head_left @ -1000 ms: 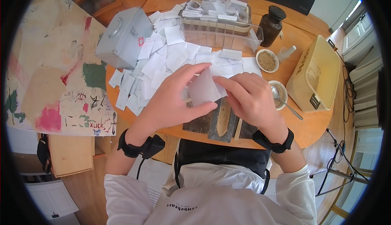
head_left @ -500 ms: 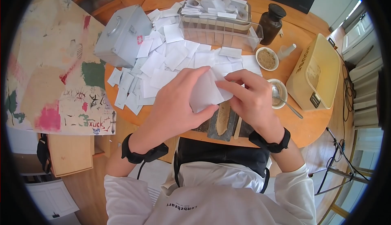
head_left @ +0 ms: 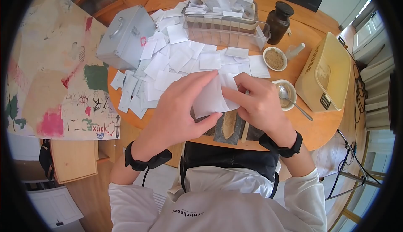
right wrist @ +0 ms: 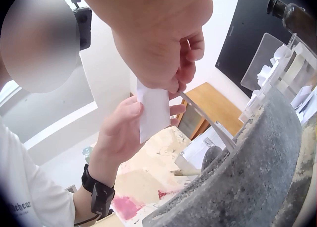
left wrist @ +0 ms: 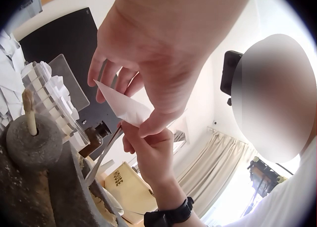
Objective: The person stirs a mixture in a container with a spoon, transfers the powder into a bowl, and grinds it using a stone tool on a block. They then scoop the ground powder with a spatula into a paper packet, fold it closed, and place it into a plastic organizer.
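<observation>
White paper [head_left: 208, 97] is above the stone trough [right wrist: 247, 180], fingers of left hand [head_left: 180, 108] and right hand [head_left: 261, 102] pinching it.

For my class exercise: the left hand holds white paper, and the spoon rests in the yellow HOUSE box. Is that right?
Not quite: the spoon rests in the white bowl beside the right hand, as the head view shows. The left hand does hold white paper.

A plain white folded sheet of paper [head_left: 208, 99] is held up, tilted, near the centre of the head view, its broader panel at left, a narrower flap at right. In the left wrist view, a sharp corner points upper left.
</observation>
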